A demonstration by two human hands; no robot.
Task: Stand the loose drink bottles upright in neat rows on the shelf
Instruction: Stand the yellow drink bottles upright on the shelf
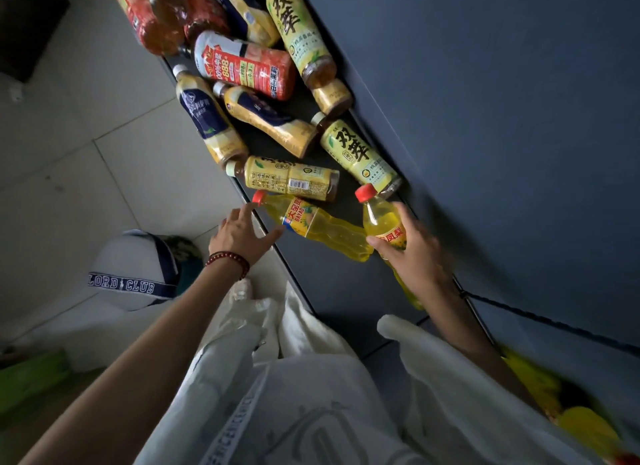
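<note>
Bottles [256, 69] lying jumbled on shelf [332, 277], against wall [502, 118].

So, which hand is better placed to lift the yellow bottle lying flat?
Left. The left hand is open, next to the lying yellow bottle; the right hand grips the other yellow bottle.

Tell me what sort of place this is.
Probably a shop or stockroom: a long dark shelf carries several brands of bottled drink, such as the red-label bottle and the yellow tea bottle, beside a pale tiled floor. The right hand grips a yellow soda bottle.
</note>
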